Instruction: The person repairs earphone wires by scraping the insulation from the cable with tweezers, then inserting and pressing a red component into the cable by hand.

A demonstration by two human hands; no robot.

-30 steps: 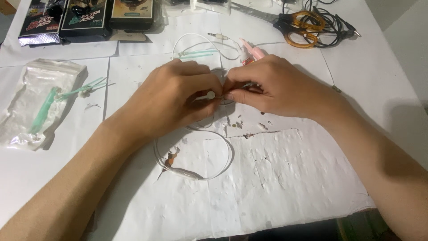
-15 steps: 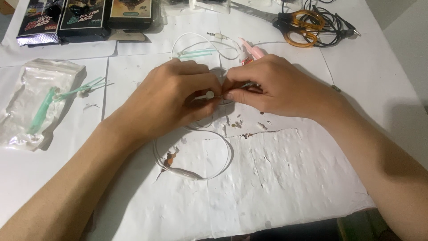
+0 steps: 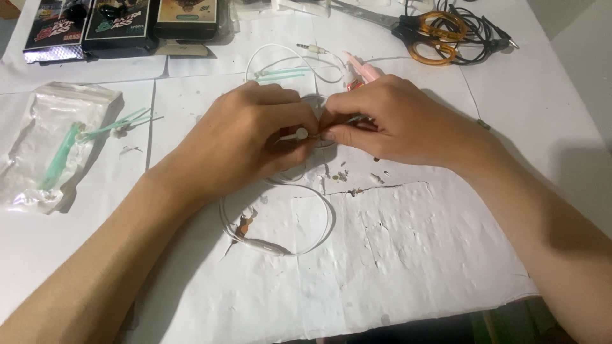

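On white paper [image 3: 446,255] spread over the table, both hands meet at centre. Left hand [image 3: 248,143] curled, fingertips pinching a small white earbud [image 3: 301,134]. Right hand [image 3: 395,121] also closed, thumb and forefinger pressed against the same earbud from the other side; what it holds between them is too small to tell. White cord [image 3: 319,226] loops down from under the hands toward the near edge, with an inline remote [image 3: 264,247] lying on the loop. Its plug [image 3: 310,47] rests beyond the hands. Small crumbs and a tear in the paper lie just below the right wrist. Far left: clear plastic bag [image 3: 44,146] with green swabs [image 3: 115,125] beside it. Top right: orange-handled scissors [image 3: 437,35] on a black cable [image 3: 484,38]. Top left: dark packaged boxes [image 3: 121,25].
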